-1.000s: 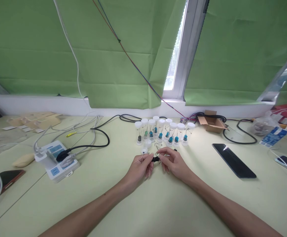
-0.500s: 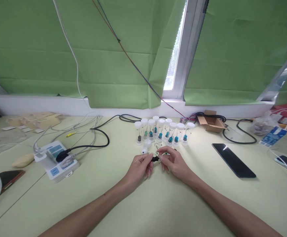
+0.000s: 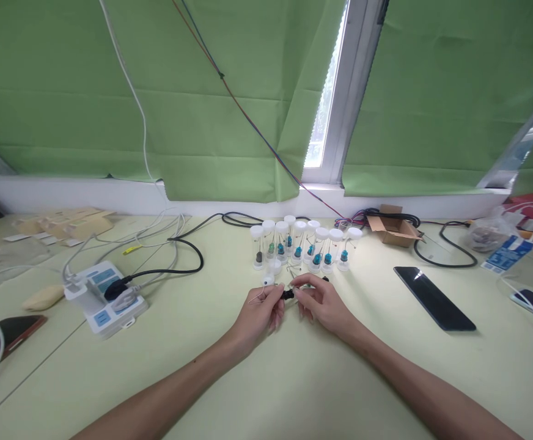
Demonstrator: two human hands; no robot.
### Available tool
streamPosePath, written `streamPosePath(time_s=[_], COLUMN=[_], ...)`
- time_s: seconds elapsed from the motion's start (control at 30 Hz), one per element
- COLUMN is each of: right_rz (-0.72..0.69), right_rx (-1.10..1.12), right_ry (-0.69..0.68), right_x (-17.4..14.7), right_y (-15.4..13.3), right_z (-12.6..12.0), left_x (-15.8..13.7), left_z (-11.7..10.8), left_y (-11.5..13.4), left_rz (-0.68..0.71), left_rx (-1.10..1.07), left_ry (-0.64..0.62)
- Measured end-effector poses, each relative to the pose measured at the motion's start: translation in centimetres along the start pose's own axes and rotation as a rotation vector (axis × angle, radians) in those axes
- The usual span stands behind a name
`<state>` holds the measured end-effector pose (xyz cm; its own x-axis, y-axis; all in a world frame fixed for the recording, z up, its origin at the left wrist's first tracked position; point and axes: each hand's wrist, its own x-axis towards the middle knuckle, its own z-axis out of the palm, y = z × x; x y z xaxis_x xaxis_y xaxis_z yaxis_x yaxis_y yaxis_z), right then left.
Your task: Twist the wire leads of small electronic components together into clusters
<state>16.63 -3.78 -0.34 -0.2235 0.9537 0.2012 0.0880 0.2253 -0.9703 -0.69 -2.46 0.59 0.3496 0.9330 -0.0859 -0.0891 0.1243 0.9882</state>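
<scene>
Head view, left to right: a red-edged phone (image 3: pixel 18 336) lies on the tabletop (image 3: pixel 193 324), then a white power strip (image 3: pixel 99 278) with plugs in it. The left hand (image 3: pixel 261 308) grasps a small black piece (image 3: pixel 287 294) between thumb and fingers, in front of clear white-capped tubes (image 3: pixel 298 244). The right hand (image 3: pixel 318 299) has its fingertips at the piece's right end; whether they grip it, I cannot tell. Beyond stand an open cardboard box (image 3: pixel 397 237) and a dark phone (image 3: pixel 434 299), lying flat.
</scene>
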Motion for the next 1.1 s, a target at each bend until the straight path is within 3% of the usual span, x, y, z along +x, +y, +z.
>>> streamPosePath(time_s=[1.1], right_rz=[-0.036], right_rx=[0.033], right_ry=[0.027], right_x=[0.02], right_y=[0.00], right_z=[0.14], left_x=[-0.01], left_z=[-0.15], left_y=[-0.16], left_rz=[0.005], left_rx=[-0.006], left_ry=[-0.014])
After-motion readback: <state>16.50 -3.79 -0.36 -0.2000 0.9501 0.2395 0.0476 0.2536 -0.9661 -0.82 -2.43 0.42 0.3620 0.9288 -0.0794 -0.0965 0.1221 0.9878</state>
